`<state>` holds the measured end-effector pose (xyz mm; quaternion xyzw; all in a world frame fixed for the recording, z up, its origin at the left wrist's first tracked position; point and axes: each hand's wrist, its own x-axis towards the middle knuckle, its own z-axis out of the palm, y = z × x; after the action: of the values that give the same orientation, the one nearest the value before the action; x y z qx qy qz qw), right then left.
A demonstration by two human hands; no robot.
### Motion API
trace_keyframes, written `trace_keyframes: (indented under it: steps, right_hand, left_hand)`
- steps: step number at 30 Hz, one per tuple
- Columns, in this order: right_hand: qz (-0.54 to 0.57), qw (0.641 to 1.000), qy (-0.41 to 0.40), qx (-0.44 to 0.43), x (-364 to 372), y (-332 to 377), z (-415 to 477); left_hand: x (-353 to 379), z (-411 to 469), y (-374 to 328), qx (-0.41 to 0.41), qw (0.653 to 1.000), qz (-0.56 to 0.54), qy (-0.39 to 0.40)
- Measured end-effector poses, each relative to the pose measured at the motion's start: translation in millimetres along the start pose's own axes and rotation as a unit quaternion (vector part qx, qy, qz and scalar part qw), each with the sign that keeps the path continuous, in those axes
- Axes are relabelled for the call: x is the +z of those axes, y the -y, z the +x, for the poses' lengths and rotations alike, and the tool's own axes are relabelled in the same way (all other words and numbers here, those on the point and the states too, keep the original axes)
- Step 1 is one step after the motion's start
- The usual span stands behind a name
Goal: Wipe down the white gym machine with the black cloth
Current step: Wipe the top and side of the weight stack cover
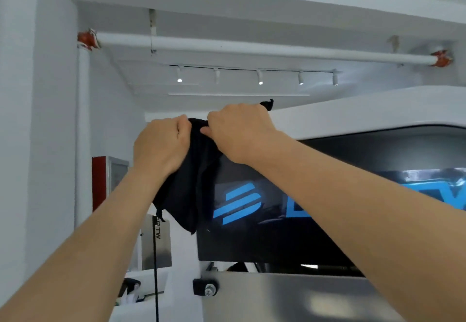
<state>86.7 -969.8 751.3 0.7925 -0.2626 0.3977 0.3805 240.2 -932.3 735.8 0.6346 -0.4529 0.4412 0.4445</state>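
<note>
The black cloth (194,183) hangs in front of me at the upper left corner of the white gym machine (353,117). My left hand (161,145) grips the cloth's top edge from the left. My right hand (239,132) grips the same edge just to the right, with a cloth corner poking out behind its knuckles. Both hands are raised close together, level with the machine's white top cover. The cloth drapes down over the left edge of the machine's black panel (277,233), which carries a blue logo. My fingertips are hidden in the fabric.
A steel plate (290,296) with a black bolted bracket (205,287) sits below the panel. A black cable (155,271) hangs at the machine's left side. A white wall and pillar stand on the left, with a red cabinet (98,183) behind. A white pipe (252,49) crosses overhead.
</note>
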Motion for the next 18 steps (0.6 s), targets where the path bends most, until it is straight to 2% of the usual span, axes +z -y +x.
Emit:
trace_keyframes:
  steps: [3, 5, 7, 9, 12, 14, 18]
  right_hand:
    - [-0.036, 0.999, -0.003, 0.025, -12, -33, -35]
    - [-0.058, 0.996, 0.033, 0.058, -24, -58, -67]
    - [-0.041, 0.99, 0.076, 0.107, -46, -74, -95]
    - [0.0, 0.985, 0.08, 0.153, -67, -85, -107]
    - [-0.006, 0.98, 0.033, 0.196, -59, -85, -94]
    - [-0.018, 0.976, 0.031, 0.213, -35, -73, -83]
    - [-0.05, 0.989, -0.021, 0.139, 23, -39, -97]
  left_hand:
    - [18, -18, -51, 0.127, 0.992, 0.005, -0.021]
    - [31, -34, -82, 0.2, 0.979, 0.002, -0.03]
    - [31, -44, -95, 0.272, 0.962, -0.023, 0.004]
    - [22, -40, -87, 0.334, 0.942, -0.009, 0.035]
    - [12, -28, -52, 0.301, 0.952, 0.034, 0.037]
    - [15, -38, -36, 0.276, 0.959, 0.049, 0.052]
    - [29, -104, -15, 0.268, 0.96, 0.019, 0.076]
